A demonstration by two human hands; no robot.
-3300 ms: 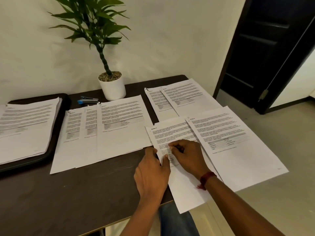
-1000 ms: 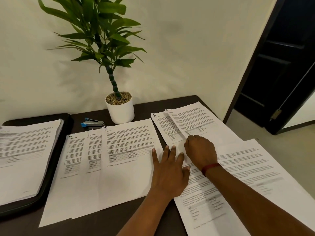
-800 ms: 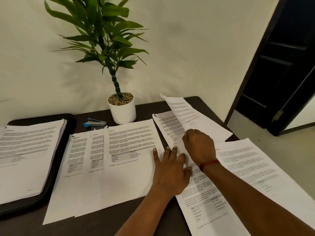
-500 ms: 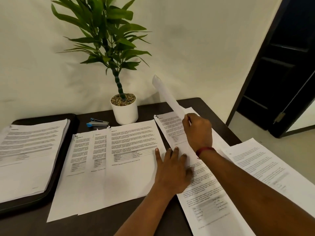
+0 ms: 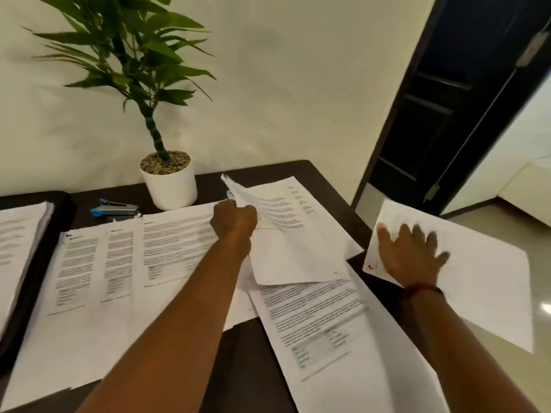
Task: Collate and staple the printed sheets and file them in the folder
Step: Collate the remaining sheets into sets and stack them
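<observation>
My left hand (image 5: 234, 222) grips the top edge of a printed sheet (image 5: 286, 245) and holds it tilted up above the sheets at the back right of the dark table (image 5: 247, 362). Spread flat, my right hand (image 5: 413, 254) presses on a white sheet (image 5: 483, 281) that overhangs the table's right edge. Another printed sheet (image 5: 322, 323) lies in front, between my arms. Three overlapping sets (image 5: 98, 278) are fanned out mid-table. A black folder (image 5: 38, 263) at the left carries a stack of sheets (image 5: 18, 234). The blue stapler (image 5: 114, 207) lies behind the fanned sets.
A white pot with a green plant (image 5: 170, 183) stands at the back by the wall, just right of the stapler. A dark door (image 5: 441, 120) and pale floor (image 5: 507, 228) lie beyond the table's right edge.
My right hand let go of the sheet it had lifted and moved right onto the overhanging sheet. My left hand left the table and took hold of the lifted sheet.
</observation>
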